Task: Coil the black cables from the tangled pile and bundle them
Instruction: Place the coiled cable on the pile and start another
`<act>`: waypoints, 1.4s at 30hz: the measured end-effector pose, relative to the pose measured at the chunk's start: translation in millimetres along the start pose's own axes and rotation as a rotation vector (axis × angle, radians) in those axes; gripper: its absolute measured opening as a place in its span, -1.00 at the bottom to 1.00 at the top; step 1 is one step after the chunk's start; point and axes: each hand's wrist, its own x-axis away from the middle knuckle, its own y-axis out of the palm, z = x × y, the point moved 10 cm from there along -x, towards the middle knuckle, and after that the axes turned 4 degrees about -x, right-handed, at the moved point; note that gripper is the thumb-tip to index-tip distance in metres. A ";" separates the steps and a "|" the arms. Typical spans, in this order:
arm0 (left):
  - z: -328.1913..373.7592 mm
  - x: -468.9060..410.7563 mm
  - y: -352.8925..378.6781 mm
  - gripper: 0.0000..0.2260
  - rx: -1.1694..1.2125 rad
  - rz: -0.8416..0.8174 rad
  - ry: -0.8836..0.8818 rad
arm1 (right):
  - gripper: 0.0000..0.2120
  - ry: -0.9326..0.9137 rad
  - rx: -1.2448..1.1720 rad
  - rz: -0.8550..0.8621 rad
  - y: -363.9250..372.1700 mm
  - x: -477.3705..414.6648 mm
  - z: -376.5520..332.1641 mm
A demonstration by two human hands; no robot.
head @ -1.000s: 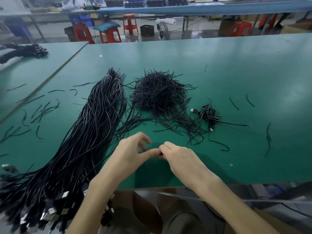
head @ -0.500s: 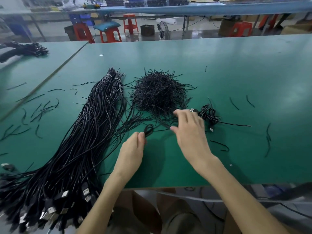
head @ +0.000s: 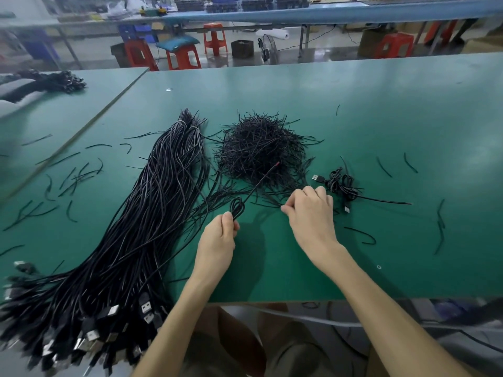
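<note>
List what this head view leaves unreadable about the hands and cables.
- Head view: whether the right hand pinches anything; its own curled fingers hide the fingertips.
- Head view: lower part of the coiled cable, enclosed by the left hand.
- Head view: plug ends of the long cable bundle, blurred and cut off by the left edge.

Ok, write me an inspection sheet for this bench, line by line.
Surface: green table, with a second one abutting at left.
Job's things: long cable bundle with USB plugs, lying left; pile of short strands at centre; coiled cable right of it.
Clutter: loose offcuts scattered on both sides.
Hands: left hand pinches a small cable loop; right hand pinches a short strand at the pile's near edge.
Cables: the loop's tail crosses over the pile, red tip showing.
Surroundings: red stools, floor fan, benches behind.
</note>
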 end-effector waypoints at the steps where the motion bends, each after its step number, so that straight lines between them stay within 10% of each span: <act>1: -0.2 -0.3 0.3 -0.63 -0.004 -0.001 0.000 | -0.89 0.000 -0.019 0.014 -4.1 1.3 1.1; 42: -5.8 -2.1 3.9 -0.63 -0.032 -0.039 0.016 | -0.86 0.143 -0.509 -0.082 -2.6 18.0 17.7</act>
